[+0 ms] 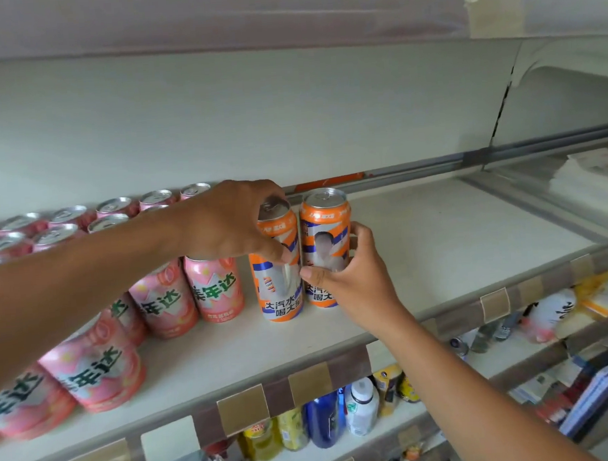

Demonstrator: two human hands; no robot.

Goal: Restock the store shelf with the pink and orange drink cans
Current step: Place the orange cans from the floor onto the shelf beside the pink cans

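Note:
Two tall orange cans stand side by side on the white shelf [423, 258]. My left hand [230, 221] grips the left orange can [282, 296] from above, fingers curled round its top and thumb on its front. My right hand [348, 274] holds the right orange can [325, 221] round its lower half from the right. Several pink cans [216, 290] stand in rows to the left of the orange ones, partly hidden behind my left forearm.
The shelf board stretches bare to the right of the cans. White papers [594, 181] lie at the far right. On the shelf below stand bottles [362, 410], and stacked notebooks [594, 390] lie lower right. Another shelf hangs overhead.

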